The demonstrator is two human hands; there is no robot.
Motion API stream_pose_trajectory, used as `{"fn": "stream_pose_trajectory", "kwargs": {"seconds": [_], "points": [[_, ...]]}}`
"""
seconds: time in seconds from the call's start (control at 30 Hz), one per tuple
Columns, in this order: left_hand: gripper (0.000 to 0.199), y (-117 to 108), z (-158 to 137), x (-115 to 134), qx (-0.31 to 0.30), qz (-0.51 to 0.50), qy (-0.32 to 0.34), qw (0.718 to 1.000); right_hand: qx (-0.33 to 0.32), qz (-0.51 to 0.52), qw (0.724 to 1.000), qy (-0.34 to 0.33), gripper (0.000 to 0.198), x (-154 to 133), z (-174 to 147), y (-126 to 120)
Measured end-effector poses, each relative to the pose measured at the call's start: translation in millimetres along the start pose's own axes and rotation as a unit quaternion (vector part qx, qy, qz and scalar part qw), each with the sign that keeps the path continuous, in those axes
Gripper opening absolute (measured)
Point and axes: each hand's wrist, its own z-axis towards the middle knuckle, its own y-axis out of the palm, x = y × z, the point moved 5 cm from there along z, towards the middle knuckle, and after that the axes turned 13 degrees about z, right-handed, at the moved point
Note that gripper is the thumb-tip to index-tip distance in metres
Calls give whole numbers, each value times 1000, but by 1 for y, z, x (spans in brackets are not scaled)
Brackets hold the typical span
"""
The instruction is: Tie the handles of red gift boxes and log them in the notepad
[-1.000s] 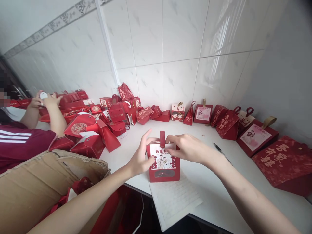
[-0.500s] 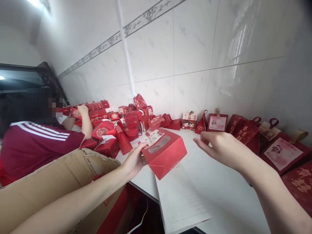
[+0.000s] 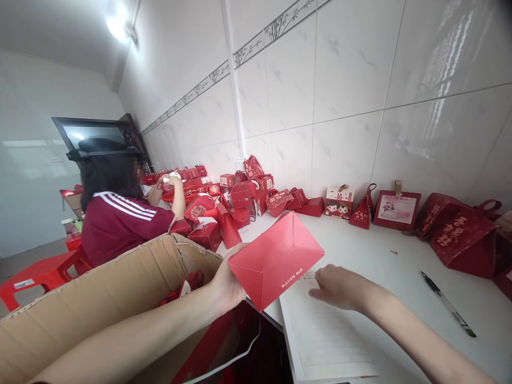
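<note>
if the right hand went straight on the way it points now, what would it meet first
The right hand would most likely meet the red box held in the left hand. Depth is hard to judge, so it might instead pass beneath the box, above the paper.

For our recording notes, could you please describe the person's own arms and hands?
The left forearm and right forearm are bare, without watch or bracelet; a dark sliver at the bottom left may be a sleeve edge. The left hand and right hand are ungloved; no ring shows, though the left is partly hidden.
</note>
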Motion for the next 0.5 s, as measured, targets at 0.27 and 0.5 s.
{"fn": "stream_pose_trajectory", "kwargs": {"seconds": [0.27, 0.5], "points": [[18, -18, -16, 8, 47, -5, -15, 999, -3, 11, 999, -42, 29, -1, 13, 18], [13, -27, -13, -5, 50, 27, -6, 998, 480, 42, 816, -319, 59, -74, -72, -50]]}}
